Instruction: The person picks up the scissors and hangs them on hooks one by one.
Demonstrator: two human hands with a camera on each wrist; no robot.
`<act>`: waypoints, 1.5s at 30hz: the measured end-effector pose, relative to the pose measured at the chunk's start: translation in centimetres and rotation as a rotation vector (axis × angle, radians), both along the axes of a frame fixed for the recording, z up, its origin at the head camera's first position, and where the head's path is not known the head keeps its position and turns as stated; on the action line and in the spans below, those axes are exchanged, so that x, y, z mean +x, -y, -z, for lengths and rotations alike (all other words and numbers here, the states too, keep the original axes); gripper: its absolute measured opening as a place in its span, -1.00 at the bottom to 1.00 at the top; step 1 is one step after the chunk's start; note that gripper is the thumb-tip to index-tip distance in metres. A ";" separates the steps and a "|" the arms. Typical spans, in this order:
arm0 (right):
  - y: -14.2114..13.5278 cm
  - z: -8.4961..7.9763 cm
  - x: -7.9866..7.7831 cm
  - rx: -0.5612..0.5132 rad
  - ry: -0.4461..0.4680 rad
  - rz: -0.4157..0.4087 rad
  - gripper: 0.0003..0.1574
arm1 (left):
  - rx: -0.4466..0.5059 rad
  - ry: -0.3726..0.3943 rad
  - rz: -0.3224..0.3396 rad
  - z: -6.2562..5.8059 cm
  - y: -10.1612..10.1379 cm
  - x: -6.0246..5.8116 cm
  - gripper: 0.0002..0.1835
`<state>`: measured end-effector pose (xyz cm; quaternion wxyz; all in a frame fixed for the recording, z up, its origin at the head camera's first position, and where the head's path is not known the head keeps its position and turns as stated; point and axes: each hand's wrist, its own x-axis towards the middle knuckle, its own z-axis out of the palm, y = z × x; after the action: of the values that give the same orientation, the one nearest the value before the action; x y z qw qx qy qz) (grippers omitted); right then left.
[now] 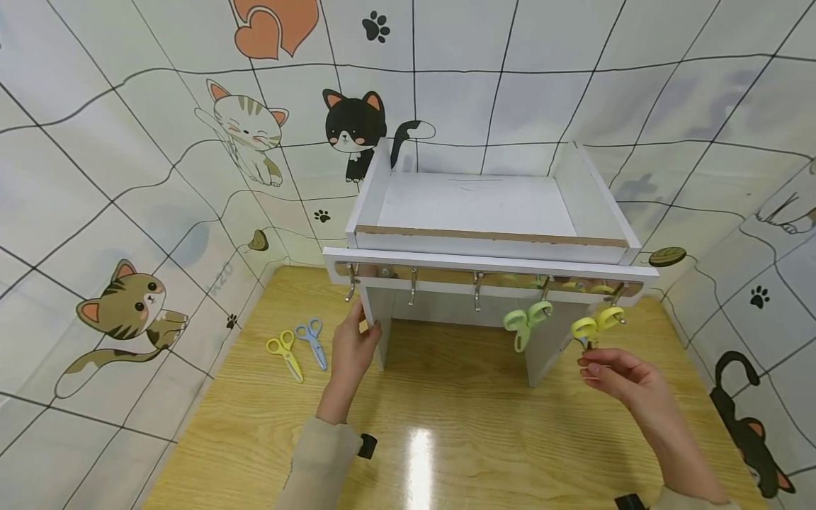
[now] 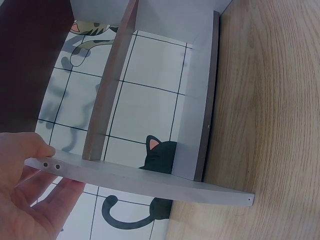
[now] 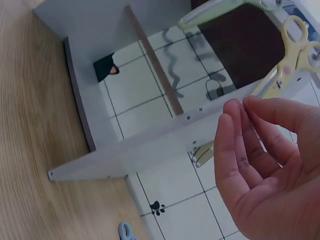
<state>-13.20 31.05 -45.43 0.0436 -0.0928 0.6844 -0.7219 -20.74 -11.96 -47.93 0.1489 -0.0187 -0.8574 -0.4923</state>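
In the head view my left hand (image 1: 352, 343) grips the left side panel (image 2: 145, 182) of a white shelf, its thumb on one face and fingers on the other. My right hand (image 1: 627, 386) has thumb and fingertips pinched at the blade end of yellow scissors (image 1: 598, 323). Those scissors are at the rightmost hook (image 1: 618, 301), handles up. Green scissors (image 1: 524, 322) hang from the neighbouring hook, left of them. In the right wrist view, the yellow scissors (image 3: 287, 62) rise above my pinched fingertips (image 3: 234, 106); the blade tip is hidden.
Yellow-handled scissors (image 1: 285, 354) and blue scissors (image 1: 311, 343) lie on the wooden table (image 1: 446, 418), left of the shelf. Several metal hooks (image 1: 477, 290) line the shelf's front rail. An open-topped tray section (image 1: 478, 205) sits above. Cat-patterned walls (image 1: 159, 177) surround the table.
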 end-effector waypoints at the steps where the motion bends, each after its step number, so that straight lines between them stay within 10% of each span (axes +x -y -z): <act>1: -0.2 0.1 -0.1 0.015 0.004 0.004 -0.65 | 0.002 0.001 0.000 0.0 0.0 0.0 -0.45; 16: -4.2 2.4 -3.0 0.185 0.104 0.096 -0.62 | -0.005 -0.023 -0.005 0.1 0.2 0.1 -0.46; 22: -5.3 3.5 -4.0 0.408 0.145 0.143 -0.80 | -0.002 -0.023 -0.002 0.0 0.2 0.1 -0.46; 36: -7.3 6.9 -6.2 0.869 0.256 0.184 -0.39 | 0.002 -0.009 0.003 -0.1 0.0 -0.1 -0.44; 45: -7.5 9.1 -6.8 0.976 0.281 0.209 -0.37 | 0.009 0.004 0.008 0.0 0.0 -0.1 -0.44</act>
<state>-20.04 38.53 -54.49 0.1012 0.1050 0.9345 -0.3248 -20.79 -11.98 -47.93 0.1453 -0.0208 -0.8554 -0.4968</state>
